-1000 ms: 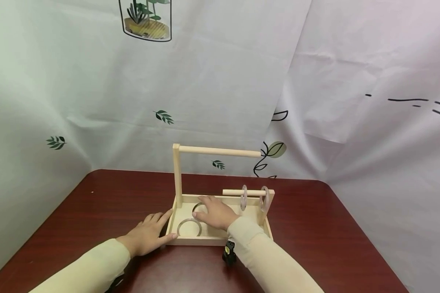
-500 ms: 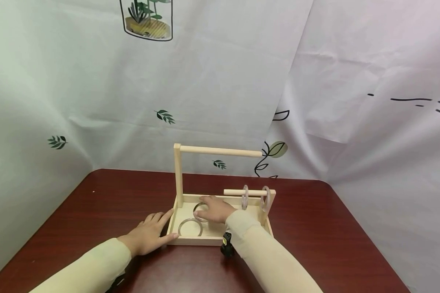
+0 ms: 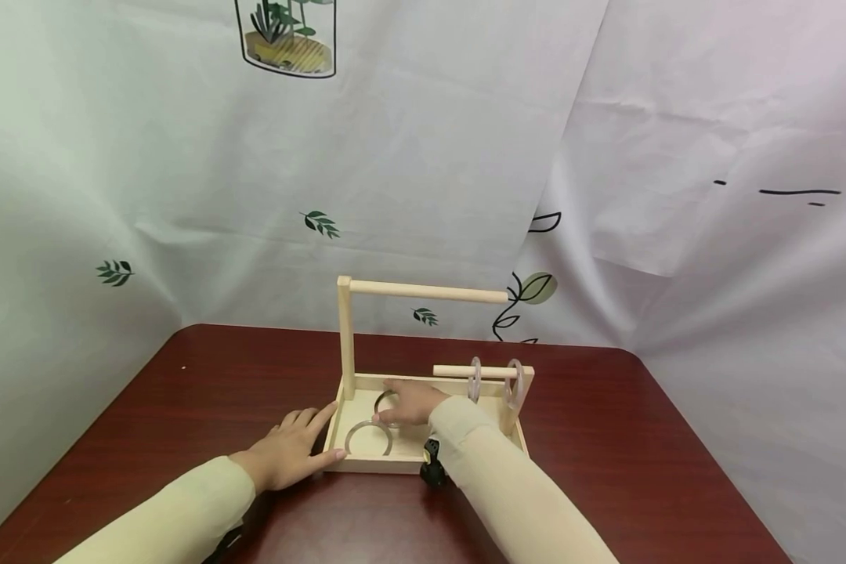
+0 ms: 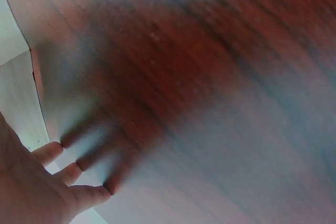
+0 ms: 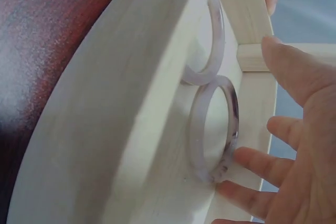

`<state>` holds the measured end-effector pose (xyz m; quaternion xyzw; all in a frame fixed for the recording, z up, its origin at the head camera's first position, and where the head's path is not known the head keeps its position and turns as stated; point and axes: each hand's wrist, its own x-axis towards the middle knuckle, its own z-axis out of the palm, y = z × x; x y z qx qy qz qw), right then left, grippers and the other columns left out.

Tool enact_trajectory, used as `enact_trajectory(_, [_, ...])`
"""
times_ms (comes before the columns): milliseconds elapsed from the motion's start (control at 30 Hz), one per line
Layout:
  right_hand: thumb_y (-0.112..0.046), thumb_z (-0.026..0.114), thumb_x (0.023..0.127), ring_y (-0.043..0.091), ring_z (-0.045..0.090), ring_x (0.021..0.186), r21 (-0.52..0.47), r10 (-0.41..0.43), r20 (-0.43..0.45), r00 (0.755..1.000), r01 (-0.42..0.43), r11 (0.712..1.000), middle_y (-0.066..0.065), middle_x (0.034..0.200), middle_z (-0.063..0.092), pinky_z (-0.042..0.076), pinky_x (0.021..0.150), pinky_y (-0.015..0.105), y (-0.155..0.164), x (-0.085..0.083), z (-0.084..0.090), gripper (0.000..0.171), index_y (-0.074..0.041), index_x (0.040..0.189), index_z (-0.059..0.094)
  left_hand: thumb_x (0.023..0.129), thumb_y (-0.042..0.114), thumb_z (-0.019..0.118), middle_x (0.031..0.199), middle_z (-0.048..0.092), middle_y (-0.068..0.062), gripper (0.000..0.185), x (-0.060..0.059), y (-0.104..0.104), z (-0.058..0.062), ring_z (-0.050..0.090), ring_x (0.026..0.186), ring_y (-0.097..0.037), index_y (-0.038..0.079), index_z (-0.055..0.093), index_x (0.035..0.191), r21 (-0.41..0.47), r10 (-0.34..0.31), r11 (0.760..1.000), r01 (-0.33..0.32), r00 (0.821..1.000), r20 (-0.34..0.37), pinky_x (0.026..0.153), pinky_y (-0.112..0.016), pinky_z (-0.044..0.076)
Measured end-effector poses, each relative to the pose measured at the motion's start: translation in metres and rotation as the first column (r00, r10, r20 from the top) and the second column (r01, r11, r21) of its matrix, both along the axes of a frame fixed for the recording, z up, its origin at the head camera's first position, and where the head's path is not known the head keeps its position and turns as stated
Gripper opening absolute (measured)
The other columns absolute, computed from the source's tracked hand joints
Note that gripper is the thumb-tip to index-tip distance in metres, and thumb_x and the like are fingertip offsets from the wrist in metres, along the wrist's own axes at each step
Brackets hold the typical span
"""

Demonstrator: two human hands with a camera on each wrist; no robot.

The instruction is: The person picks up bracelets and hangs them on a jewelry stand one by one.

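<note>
My right hand reaches into a shallow wooden tray, over a pale bangle with a dark patch. In the right wrist view its fingers are spread, with two fingertips right at the bangle's edge and the thumb apart from it. A second, plain pale bangle lies beside it, nearer the tray's front left corner. My left hand rests at the tray's left end, its thumb touching the front rim and its other fingers stretched along the side. The left wrist view shows its fingertips low over the tabletop.
From the tray's left end rises a post carrying a long bare rod. A shorter, lower rod at the right end carries hanging pale bangles. The dark red table meets a printed white cloth behind.
My right hand has shifted slightly left and away over the dark-patched bangle. The left hand keeps its place at the tray's end. The whole head view has drifted a little.
</note>
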<state>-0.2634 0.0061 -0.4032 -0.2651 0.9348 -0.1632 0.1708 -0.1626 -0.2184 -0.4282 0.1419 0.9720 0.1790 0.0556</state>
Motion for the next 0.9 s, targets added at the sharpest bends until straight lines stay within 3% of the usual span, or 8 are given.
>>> enact_trajectory(233, [-0.044,0.078,0.079,0.024,0.048,0.130,0.054,0.033,-0.069,0.997,-0.029,0.998,0.006,0.140,0.053,0.039,0.105,0.035,-0.001,-0.006,-0.009,0.084,-0.013,0.147,0.041,0.089,0.065,0.051,0.140,0.042,-0.022,0.085,0.000,0.001,0.000,0.035,0.130,-0.048,0.015,0.026,0.153,-0.007,0.003,1.000,-0.003,1.000,0.015,0.095,-0.068,0.033])
enact_trajectory(400, [-0.034,0.087,0.070,0.022,0.056,0.118,0.077,0.044,-0.119,0.992,-0.035,0.996,0.007,0.130,0.059,0.045,0.096,0.033,0.000,-0.008,-0.014,0.082,-0.013,0.140,0.049,0.090,0.065,0.050,0.140,0.042,-0.022,0.084,0.000,0.000,-0.001,0.035,0.130,-0.048,0.015,0.026,0.153,-0.015,0.006,1.000,-0.006,1.000,0.011,0.095,-0.068,0.033])
enact_trajectory(633, [-0.028,0.092,0.062,0.021,0.058,0.100,0.078,-0.035,-0.110,0.993,0.044,0.996,0.014,0.128,0.053,0.049,0.083,0.035,0.002,-0.004,-0.015,0.088,-0.018,0.139,0.050,0.090,0.064,0.051,0.141,0.042,-0.022,0.083,0.002,0.000,-0.001,0.035,0.130,-0.048,0.015,0.027,0.153,-0.007,0.007,1.000,-0.007,1.000,0.003,0.095,-0.068,0.032])
enact_trajectory(900, [-0.024,0.094,0.060,0.026,0.052,0.108,0.079,-0.096,-0.087,0.992,0.102,0.992,0.014,0.127,0.048,0.048,0.083,0.036,0.006,0.007,-0.006,0.088,-0.017,0.137,0.051,0.090,0.063,0.051,0.140,0.043,-0.022,0.083,0.001,0.000,-0.003,0.036,0.130,-0.048,0.014,0.028,0.153,-0.007,0.008,1.000,-0.008,1.000,-0.011,0.095,-0.067,0.033])
